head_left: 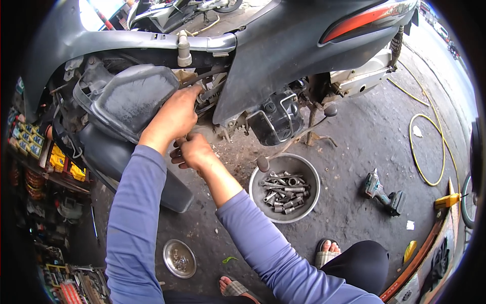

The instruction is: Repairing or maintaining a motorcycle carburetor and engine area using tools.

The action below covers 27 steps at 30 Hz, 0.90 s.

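One motorbike [291,43] standing across view — long axis running left to right, front pointing left, tail light [354,19] at right end. Left hand [174,117] reaching between edges of black housing [134,96] and gray side panel [248,83]; right hand [196,152] curling just below — cannot tell what either is gripping. Floor [349,147] stretching between metal bowl [310,175] and drill [375,187].

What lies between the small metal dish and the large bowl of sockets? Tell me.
In the head view, the person's right sleeve crosses above that stretch; nearer the small dish, dark floor shows.
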Each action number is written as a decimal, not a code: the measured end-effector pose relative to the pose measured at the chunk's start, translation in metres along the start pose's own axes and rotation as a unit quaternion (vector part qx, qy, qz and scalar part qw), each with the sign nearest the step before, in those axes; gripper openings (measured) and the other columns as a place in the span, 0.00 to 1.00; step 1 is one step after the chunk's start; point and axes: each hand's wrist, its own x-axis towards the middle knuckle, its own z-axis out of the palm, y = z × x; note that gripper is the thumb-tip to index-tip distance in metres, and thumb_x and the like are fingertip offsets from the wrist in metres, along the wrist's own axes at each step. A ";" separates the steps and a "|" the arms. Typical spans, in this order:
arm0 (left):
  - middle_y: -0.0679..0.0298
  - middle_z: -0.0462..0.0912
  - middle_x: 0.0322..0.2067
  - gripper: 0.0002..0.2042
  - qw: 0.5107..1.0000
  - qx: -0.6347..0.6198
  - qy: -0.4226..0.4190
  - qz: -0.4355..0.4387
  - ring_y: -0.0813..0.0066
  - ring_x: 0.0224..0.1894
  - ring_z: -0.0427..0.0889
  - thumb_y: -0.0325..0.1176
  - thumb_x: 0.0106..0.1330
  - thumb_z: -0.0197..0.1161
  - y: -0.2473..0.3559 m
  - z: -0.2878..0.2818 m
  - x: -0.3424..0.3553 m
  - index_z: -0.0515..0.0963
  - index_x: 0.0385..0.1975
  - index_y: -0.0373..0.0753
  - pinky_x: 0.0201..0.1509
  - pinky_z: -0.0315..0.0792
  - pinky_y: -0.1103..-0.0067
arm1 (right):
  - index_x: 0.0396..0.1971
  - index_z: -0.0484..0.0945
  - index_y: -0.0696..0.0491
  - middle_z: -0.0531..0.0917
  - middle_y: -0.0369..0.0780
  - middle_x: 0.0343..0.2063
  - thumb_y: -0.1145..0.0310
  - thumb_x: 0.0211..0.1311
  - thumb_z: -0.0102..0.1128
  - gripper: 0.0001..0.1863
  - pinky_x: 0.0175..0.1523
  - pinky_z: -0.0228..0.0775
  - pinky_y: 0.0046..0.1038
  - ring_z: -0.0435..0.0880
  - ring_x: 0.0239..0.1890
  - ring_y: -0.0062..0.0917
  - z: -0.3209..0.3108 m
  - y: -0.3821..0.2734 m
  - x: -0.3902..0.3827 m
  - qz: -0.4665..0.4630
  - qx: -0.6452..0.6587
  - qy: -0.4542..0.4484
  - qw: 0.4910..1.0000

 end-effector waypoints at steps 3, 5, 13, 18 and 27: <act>0.43 0.75 0.50 0.25 1.000 -0.005 0.003 -0.010 0.48 0.57 0.72 0.12 0.50 0.46 0.000 0.000 0.000 0.71 0.52 0.29 0.61 0.65 0.66 | 0.46 0.71 0.63 0.83 0.46 0.33 0.61 0.70 0.44 0.18 0.28 0.79 0.33 0.86 0.28 0.35 0.000 0.001 0.005 0.016 -0.031 -0.019 0.999; 0.43 0.75 0.50 0.25 1.000 -0.001 0.013 -0.010 0.48 0.56 0.72 0.12 0.50 0.46 0.000 0.001 -0.001 0.72 0.52 0.30 0.61 0.65 0.66 | 0.45 0.71 0.63 0.83 0.47 0.34 0.61 0.71 0.43 0.18 0.29 0.80 0.35 0.86 0.28 0.35 -0.002 -0.003 0.006 0.036 -0.055 -0.044 0.997; 0.44 0.74 0.53 0.26 1.000 0.003 -0.008 -0.008 0.49 0.58 0.71 0.13 0.50 0.48 -0.002 0.001 -0.002 0.71 0.54 0.29 0.63 0.64 0.67 | 0.29 0.69 0.52 0.70 0.33 0.20 0.61 0.71 0.43 0.13 0.33 0.75 0.27 0.76 0.24 0.22 0.006 0.024 -0.008 -0.045 0.309 -0.057 0.948; 0.44 0.74 0.53 0.26 1.000 0.003 -0.015 -0.004 0.50 0.59 0.70 0.14 0.51 0.48 -0.003 0.000 -0.005 0.71 0.54 0.30 0.64 0.63 0.67 | 0.28 0.70 0.54 0.69 0.33 0.18 0.64 0.66 0.48 0.11 0.26 0.71 0.27 0.72 0.18 0.22 0.010 0.022 0.011 -0.095 0.302 0.005 0.949; 0.44 0.74 0.53 0.27 1.000 -0.005 -0.009 0.014 0.49 0.58 0.70 0.14 0.50 0.47 -0.004 -0.002 -0.008 0.71 0.54 0.30 0.64 0.63 0.66 | 0.34 0.78 0.65 0.82 0.57 0.30 0.58 0.62 0.55 0.21 0.32 0.76 0.37 0.87 0.29 0.37 -0.041 -0.015 -0.013 -0.109 -0.314 0.094 0.938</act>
